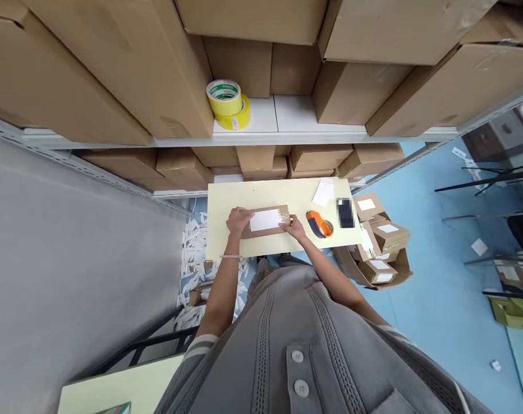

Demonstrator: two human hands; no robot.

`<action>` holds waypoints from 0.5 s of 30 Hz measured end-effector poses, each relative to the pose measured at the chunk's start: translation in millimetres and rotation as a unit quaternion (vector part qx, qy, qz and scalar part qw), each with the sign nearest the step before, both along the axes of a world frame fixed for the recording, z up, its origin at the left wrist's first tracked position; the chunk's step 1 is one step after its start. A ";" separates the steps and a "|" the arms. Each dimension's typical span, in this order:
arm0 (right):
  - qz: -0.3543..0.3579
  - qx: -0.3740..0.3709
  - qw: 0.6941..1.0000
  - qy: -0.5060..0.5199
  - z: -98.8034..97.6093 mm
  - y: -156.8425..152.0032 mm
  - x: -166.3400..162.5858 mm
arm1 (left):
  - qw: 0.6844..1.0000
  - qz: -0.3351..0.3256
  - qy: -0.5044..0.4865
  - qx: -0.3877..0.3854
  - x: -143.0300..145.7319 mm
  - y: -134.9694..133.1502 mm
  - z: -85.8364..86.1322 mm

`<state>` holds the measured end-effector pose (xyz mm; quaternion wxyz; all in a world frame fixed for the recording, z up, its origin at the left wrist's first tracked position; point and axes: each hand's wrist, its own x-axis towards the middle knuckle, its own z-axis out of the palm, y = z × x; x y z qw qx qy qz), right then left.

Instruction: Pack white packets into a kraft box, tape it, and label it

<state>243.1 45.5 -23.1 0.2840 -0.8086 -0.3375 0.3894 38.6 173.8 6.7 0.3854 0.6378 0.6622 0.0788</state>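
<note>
A flat brown cardboard box [268,234] with a large white label [265,219] lies on the pale table [227,192]. My left hand [239,221] grips its left end, with the thumb reaching toward the label. My right hand [294,228] holds the right end, fingers curled round the edge, beside shiny transparent tape. Just right of that hand an orange tape dispenser [317,223] with a roll in it rests on the table. Farther right is a dark, blurred-out phone-like object [345,213]. White paper sheets [324,192] lie near the table's back edge.
Ahead stands a shelf [261,138] stacked with cardboard boxes and two yellow tape rolls [225,98]. On the floor to the right, an open carton [400,275] holds several labelled boxes. White paper strips [195,241] litter the floor at left, by a grey wall [80,259].
</note>
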 end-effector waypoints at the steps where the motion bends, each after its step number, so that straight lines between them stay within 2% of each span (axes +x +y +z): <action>1: -0.007 -0.009 1.000 0.010 -1.2 -0.7 1.0 | 1.000 0.002 -0.011 -0.010 -1.0 2.3 -1.5; 5: -0.021 -0.026 0.999 0.005 -4.3 -1.9 2.1 | 0.997 0.017 -0.054 -0.044 -3.8 10.5 -8.0; 9: -0.010 -0.054 0.998 -0.035 -3.6 -1.1 -1.7 | 0.998 0.010 -0.036 -0.053 -2.6 15.7 -11.0; 15: -0.013 -0.064 0.997 -0.035 1.7 2.6 -4.9 | 0.999 -0.013 0.002 -0.034 0.9 17.6 -7.7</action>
